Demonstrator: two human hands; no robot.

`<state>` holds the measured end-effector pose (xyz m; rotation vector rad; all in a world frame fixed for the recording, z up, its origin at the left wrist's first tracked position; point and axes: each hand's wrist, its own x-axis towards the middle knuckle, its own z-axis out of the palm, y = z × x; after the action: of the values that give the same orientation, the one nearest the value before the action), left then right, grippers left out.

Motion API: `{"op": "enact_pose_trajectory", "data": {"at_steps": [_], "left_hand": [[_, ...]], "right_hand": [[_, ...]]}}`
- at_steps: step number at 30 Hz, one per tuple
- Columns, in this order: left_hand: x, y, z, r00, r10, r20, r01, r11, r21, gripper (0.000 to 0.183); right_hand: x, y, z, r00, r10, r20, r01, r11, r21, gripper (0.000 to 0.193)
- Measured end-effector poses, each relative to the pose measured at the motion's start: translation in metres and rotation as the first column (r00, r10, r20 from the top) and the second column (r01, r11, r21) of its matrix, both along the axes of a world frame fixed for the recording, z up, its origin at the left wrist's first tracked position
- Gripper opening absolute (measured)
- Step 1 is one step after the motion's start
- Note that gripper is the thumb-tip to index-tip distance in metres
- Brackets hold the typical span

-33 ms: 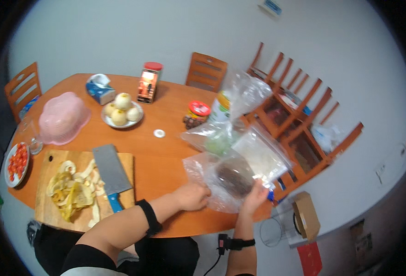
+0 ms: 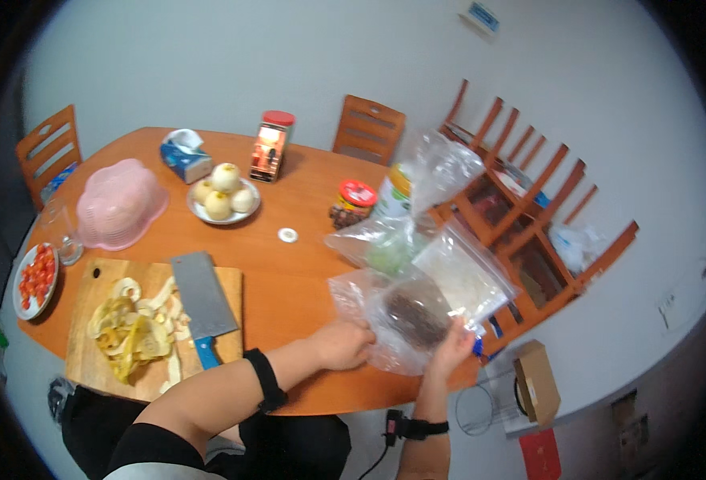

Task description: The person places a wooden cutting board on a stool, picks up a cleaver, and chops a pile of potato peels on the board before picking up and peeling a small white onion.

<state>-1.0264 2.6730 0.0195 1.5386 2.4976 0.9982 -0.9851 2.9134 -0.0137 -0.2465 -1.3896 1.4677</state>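
Observation:
A clear plastic bag with a dark brown mass inside (image 2: 415, 314) lies at the table's right front edge. My left hand (image 2: 343, 345) is closed on its near left edge, with the fingers curled. At its right side my right hand (image 2: 451, 349) pinches the plastic between thumb and fingers. Just behind lies a flat zip bag of pale contents (image 2: 465, 272), partly overlapped by the dark-filled bag. Another clear bag with something pale green in it (image 2: 391, 252) rests farther back, touching them.
At left, a cleaver (image 2: 202, 296) and yellow peelings (image 2: 133, 336) lie on a cutting board (image 2: 81, 340). Around them stand a plate of cut tomatoes (image 2: 37, 280), a glass (image 2: 69, 246), a pink basket (image 2: 121, 204), a plate of peeled round produce (image 2: 225, 196), a phone (image 2: 268, 152) and a red-lidded jar (image 2: 355, 202).
The whole view has shifted slightly, so things sit a little farther right in the picture. Both hands keep their hold on the bag, with no clear movement against it.

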Motion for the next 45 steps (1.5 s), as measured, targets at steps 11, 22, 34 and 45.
{"op": "enact_pose_trajectory", "data": {"at_steps": [11, 22, 34, 45], "left_hand": [[0.063, -0.027, 0.102, 0.989, -0.146, -0.001, 0.126, 0.852, 0.508, 0.026], [0.103, -0.164, 0.107, 0.996, -0.087, -0.015, 0.088, 0.963, 0.254, 0.024], [0.136, -0.359, 0.073, 0.853, 0.513, 0.099, -0.522, 0.837, 0.165, 0.022], [0.114, -0.338, 0.04, 0.888, 0.407, -0.213, -0.383, 0.912, 0.144, 0.028]], "right_hand": [[0.034, 0.011, 0.031, 0.972, -0.209, 0.107, 0.184, 0.96, 0.209, 0.059], [0.073, -0.211, 0.086, 0.659, 0.454, 0.6, -0.752, 0.411, 0.515, 0.051], [0.036, -0.336, 0.055, 0.616, -0.038, 0.787, -0.781, 0.1, 0.617, 0.047], [0.024, -0.294, 0.102, 0.34, 0.274, 0.9, -0.917, 0.311, 0.252, 0.049]]}}
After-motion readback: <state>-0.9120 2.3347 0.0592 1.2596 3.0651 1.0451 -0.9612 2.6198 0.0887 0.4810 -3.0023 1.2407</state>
